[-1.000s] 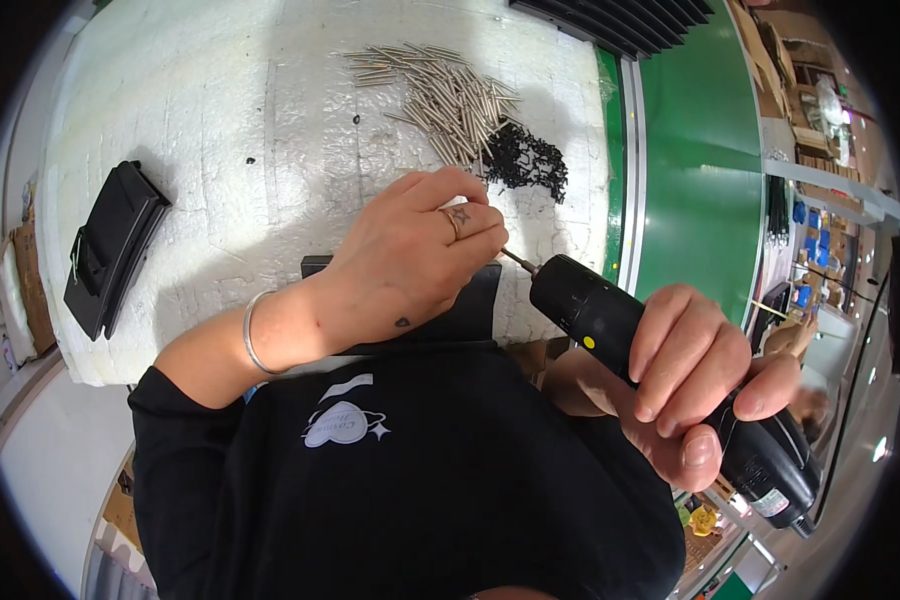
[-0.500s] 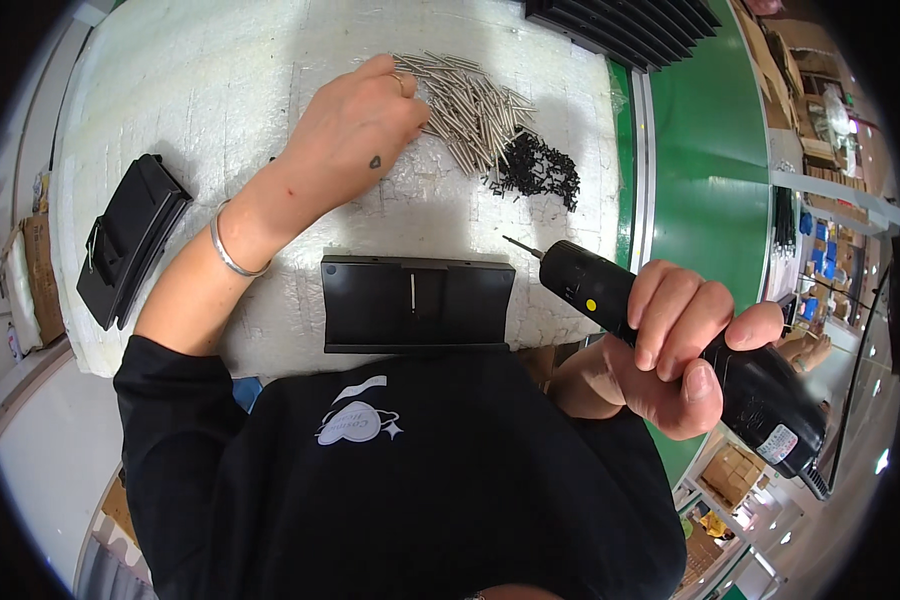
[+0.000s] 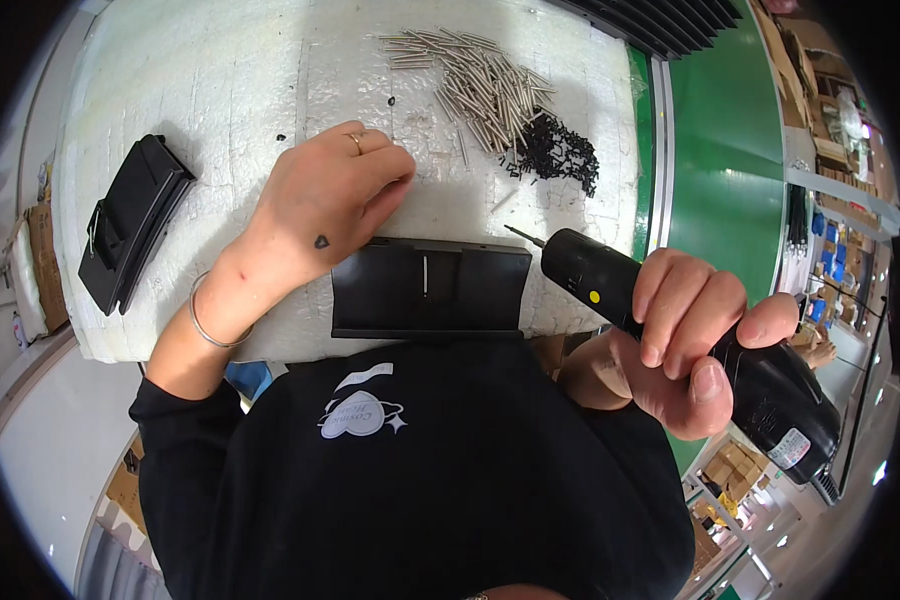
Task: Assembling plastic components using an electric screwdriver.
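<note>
My left hand (image 3: 325, 205) hovers over the white foam-covered bench (image 3: 200, 90), just above the left end of a flat black plastic part (image 3: 428, 290) lying at the near edge. Its fingers are curled together; anything pinched in them is hidden. My right hand (image 3: 680, 345) grips a black electric screwdriver (image 3: 610, 285), whose bit points up-left near the part's right corner without touching it. A heap of thin metal pins (image 3: 475, 80) and a pile of small black screws (image 3: 555, 155) lie further back.
A second black plastic part (image 3: 130, 235) lies at the bench's left edge. A green conveyor belt (image 3: 725, 150) runs along the right side. Black slatted pieces (image 3: 670, 20) sit at the far edge. Shelves and boxes stand at the far right.
My left hand left the black part, reached to the pin heap, and has now drawn back toward the part with fingers curled. The screwdriver has stayed off to the right.
</note>
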The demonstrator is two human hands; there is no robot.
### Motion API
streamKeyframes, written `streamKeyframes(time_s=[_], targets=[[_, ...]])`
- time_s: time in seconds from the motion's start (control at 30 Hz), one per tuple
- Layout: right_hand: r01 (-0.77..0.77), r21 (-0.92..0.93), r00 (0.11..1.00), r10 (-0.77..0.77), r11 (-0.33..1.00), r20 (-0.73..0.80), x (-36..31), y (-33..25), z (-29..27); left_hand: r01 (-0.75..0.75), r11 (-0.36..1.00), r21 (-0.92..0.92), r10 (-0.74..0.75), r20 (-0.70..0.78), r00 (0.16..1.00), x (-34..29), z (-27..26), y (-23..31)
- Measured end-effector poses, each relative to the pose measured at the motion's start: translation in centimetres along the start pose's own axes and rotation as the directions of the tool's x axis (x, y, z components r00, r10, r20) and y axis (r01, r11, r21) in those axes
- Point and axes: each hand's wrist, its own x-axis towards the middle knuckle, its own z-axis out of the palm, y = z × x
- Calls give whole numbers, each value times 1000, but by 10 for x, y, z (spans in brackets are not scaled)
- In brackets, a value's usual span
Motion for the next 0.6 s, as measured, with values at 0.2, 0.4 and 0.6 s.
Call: streamKeyframes(time_s=[0.2,0.4,0.6], targets=[[47,-25,998,-47,999,-34,-1,-8,-6,-279,960,-32,280,53,958,32,18,9],[98,-77,980,-110,992,-164,-7,-29,-25,-638,766,-76,622,336,707,67,63,24],[122,-166,960,-159,979,-229,-13,-36,-33,-726,673,-142,716,370,592,78,77,19]])
